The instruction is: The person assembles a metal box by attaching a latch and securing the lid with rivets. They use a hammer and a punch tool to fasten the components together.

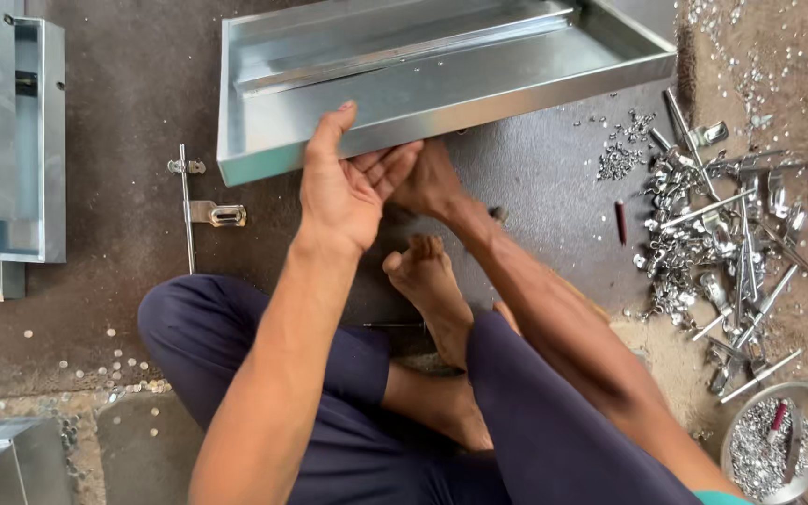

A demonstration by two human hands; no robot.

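A shallow galvanized sheet-metal tray (pixel 441 93) lies tilted on the dark floor in front of me. My left hand (pixel 348 192) grips its near wall, with the thumb pressed up against the outer face and the fingers curled by the lower edge. My right hand (pixel 430 180) reaches under that same edge just right of the left hand; its fingers are hidden beneath the tray. I sit cross-legged, and my bare foot (pixel 427 281) rests right below both hands.
A slide-bolt latch (pixel 191 206) lies on the floor left of my hands. Stacked metal boxes (pixel 11 140) stand at the far left, another (pixel 2 463) at bottom left. A heap of metal rods and fittings (pixel 722 243) and a bowl of small rivets (pixel 778 440) sit on the right.
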